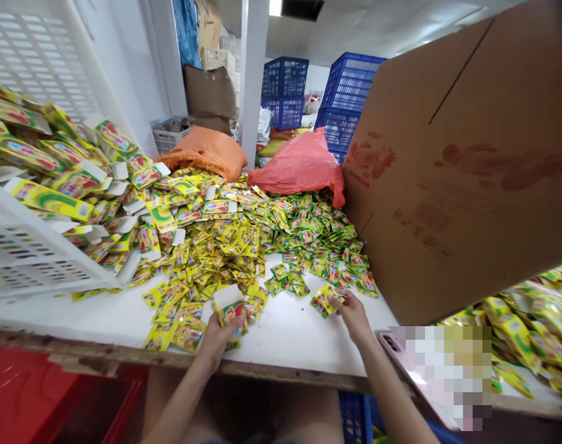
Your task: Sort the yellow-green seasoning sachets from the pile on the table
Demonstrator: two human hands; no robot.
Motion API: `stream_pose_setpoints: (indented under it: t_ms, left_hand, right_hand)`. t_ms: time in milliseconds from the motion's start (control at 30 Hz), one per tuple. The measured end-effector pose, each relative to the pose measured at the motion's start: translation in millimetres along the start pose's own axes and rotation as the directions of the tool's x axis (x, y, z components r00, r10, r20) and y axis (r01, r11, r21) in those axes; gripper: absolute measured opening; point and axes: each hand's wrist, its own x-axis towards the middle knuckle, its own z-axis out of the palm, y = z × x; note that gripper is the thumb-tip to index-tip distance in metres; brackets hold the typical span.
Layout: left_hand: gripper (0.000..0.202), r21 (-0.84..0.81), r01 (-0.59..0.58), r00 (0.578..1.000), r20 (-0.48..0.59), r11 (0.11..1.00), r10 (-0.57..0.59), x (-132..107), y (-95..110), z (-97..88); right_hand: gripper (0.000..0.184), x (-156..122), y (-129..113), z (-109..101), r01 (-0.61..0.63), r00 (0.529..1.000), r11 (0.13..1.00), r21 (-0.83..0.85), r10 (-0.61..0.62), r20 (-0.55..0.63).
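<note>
Near the table's front edge, my left hand point(214, 343) is closed round a small yellow and green carton point(229, 306) with its white top flap raised. My right hand point(353, 313) pinches a yellow sachet point(327, 296) between thumb and fingers; a green sachet edge shows beneath it. Beyond my left hand spreads a heap of yellow sachets point(216, 253). Farther right lies a heap of green sachets point(313, 228), with a few loose green sachets point(287, 280) just left of my right hand.
A tipped white crate point(44, 253) at left spills empty cartons point(100, 179). An orange sack point(211, 151) and a red sack point(303, 163) lie behind the heaps. A big cardboard box point(447, 185) leans at right, above a phone point(419, 376). Blue crates point(350, 86) are stacked behind.
</note>
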Motion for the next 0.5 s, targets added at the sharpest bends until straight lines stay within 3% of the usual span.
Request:
stream_pose_setpoints:
  t_ms: [133,233,367,500]
  left_hand:
    - [0.046,0.001,0.051,0.994,0.093,0.999,-0.051,-1,-3,4.6]
    - [0.046,0.028,0.112,0.982,0.148,0.993,-0.115,-2,-4,12.1]
    - [0.040,0.035,0.145,0.952,0.267,0.989,-0.149,-2,-10,27.5]
    - [0.038,0.047,0.201,0.938,0.280,0.978,-0.206,2,-25,40.7]
  right_hand:
    - [0.038,4,7,12,-0.077,0.996,0.971,-0.226,0.063,-0.065]
    - [0.038,9,5,13,-0.106,0.994,0.924,-0.367,0.088,-0.065]
    - [0.037,16,-3,13,-0.096,0.992,0.885,-0.456,0.120,0.025]
    - [0.029,9,-19,15,-0.029,0.982,0.907,-0.420,0.105,0.158]
